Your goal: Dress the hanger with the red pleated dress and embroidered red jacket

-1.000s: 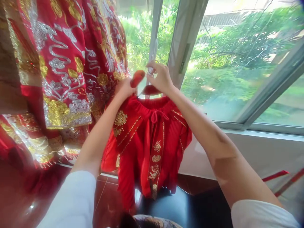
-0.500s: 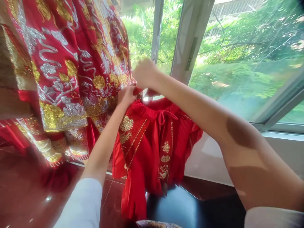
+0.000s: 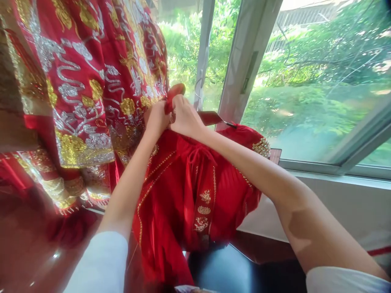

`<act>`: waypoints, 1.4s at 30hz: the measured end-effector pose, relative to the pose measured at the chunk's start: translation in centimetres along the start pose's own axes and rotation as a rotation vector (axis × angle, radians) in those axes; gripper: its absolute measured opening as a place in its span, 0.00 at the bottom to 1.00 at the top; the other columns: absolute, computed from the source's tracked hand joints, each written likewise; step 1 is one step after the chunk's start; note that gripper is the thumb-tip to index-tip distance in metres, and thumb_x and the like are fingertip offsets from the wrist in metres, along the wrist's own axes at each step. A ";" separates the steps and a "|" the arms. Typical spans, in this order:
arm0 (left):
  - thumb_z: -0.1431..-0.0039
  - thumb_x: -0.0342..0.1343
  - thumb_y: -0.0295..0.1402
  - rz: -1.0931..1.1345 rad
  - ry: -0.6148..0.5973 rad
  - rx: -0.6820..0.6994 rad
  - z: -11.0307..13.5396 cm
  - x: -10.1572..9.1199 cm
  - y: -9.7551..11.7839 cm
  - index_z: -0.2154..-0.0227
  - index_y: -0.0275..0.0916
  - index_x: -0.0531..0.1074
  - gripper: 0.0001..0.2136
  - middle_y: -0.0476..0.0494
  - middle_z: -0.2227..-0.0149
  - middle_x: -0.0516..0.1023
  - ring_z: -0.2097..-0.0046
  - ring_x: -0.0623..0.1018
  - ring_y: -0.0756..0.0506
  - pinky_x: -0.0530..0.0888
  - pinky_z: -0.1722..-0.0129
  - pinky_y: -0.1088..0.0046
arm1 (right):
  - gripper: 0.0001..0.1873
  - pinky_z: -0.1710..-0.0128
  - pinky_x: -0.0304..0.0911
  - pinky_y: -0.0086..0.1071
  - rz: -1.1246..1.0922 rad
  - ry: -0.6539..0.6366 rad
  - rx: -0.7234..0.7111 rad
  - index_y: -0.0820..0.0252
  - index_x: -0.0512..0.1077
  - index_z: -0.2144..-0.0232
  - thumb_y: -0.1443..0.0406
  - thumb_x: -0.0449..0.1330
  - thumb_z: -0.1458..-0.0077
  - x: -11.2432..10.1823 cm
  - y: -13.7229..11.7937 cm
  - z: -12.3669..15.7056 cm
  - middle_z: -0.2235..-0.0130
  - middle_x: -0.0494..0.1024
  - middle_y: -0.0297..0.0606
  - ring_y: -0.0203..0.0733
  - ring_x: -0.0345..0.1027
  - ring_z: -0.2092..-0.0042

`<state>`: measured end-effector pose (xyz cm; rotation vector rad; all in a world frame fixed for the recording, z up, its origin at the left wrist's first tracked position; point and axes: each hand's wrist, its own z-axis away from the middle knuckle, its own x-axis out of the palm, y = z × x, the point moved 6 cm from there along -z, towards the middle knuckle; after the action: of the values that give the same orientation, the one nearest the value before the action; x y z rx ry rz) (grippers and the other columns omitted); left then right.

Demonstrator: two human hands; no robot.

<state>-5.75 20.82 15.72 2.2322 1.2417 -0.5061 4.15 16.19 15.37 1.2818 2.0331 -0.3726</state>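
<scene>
A red drawstring skirt [image 3: 227,195] with gold beaded trim hangs in front of me. Its right side is caught in a metal clip of a reddish-brown clothes hanger [image 3: 210,118], whose hook stands up against the window. My left hand [image 3: 157,118] is closed on the skirt's waistband at the left. Right beside it, nearly touching, my right hand [image 3: 187,120] is closed around the hanger's left end. A red rounded end sticks out above both hands. The exact fingertip contact and the left clip are hidden.
Red garments [image 3: 79,93] with silver and gold embroidery hang close at the left. Behind the skirt are a window frame [image 3: 235,73] and a white wall [image 3: 308,207]. A glossy black surface [image 3: 222,268] lies below, near reddish floor tiles [image 3: 27,248].
My right hand has come down beside the left. The skirt's waist has spread wider and swung left, and the hanger's hook and right clip now show.
</scene>
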 end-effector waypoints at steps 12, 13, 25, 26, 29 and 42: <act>0.46 0.57 0.35 0.112 -0.043 0.108 2.5 2.0 1.0 0.58 0.39 0.77 0.13 0.41 0.61 0.81 0.59 0.79 0.40 0.71 0.61 0.68 | 0.19 0.61 0.58 0.39 0.093 -0.476 -0.126 0.64 0.74 0.61 0.58 0.65 0.53 -0.3 3.4 -6.0 0.65 0.74 0.43 0.50 0.67 0.58; 0.46 0.58 0.37 0.143 -0.042 0.112 2.5 2.3 0.9 0.56 0.39 0.76 0.15 0.41 0.60 0.81 0.58 0.79 0.40 0.71 0.59 0.68 | 0.17 0.62 0.58 0.39 0.123 -0.513 -0.120 0.65 0.75 0.64 0.57 0.66 0.53 0.3 3.4 -6.3 0.68 0.74 0.42 0.50 0.68 0.59; 0.51 0.63 0.41 -0.100 0.020 -0.165 3.7 -4.8 -9.6 0.65 0.43 0.77 0.12 0.39 0.65 0.80 0.56 0.78 0.35 0.72 0.55 0.61 | 0.15 0.57 0.55 0.40 0.119 -0.173 -0.072 0.62 0.71 0.55 0.66 0.56 0.46 0.4 4.2 -2.8 0.63 0.76 0.43 0.50 0.67 0.57; 0.52 0.64 0.39 -0.163 0.038 -0.237 4.0 -6.2 -8.9 0.66 0.42 0.77 0.11 0.38 0.66 0.79 0.56 0.78 0.33 0.72 0.55 0.58 | 0.14 0.58 0.55 0.39 0.107 -0.181 -0.064 0.61 0.71 0.56 0.66 0.56 0.46 0.6 4.3 -2.7 0.62 0.76 0.43 0.50 0.67 0.57; 0.52 0.63 0.33 -0.210 0.149 -0.279 6.1 -8.7 -3.2 0.57 0.41 0.76 0.16 0.36 0.63 0.78 0.57 0.77 0.33 0.72 0.54 0.53 | 0.14 0.61 0.55 0.38 0.086 -0.188 -0.025 0.61 0.71 0.57 0.67 0.55 0.47 0.9 4.6 -2.8 0.60 0.76 0.44 0.50 0.66 0.57; 0.52 0.65 0.46 0.267 -0.050 -0.053 5.6 -1.9 4.3 0.45 0.39 0.67 0.32 0.35 0.54 0.78 0.44 0.71 0.32 0.69 0.47 0.59 | 0.24 0.64 0.58 0.36 0.057 -0.192 0.015 0.62 0.68 0.50 0.67 0.58 0.52 0.1 4.1 -2.5 0.57 0.75 0.45 0.50 0.69 0.58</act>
<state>-3.39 14.25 13.56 2.2794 0.9032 -0.4171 6.71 19.60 17.58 1.2594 1.8324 -0.4668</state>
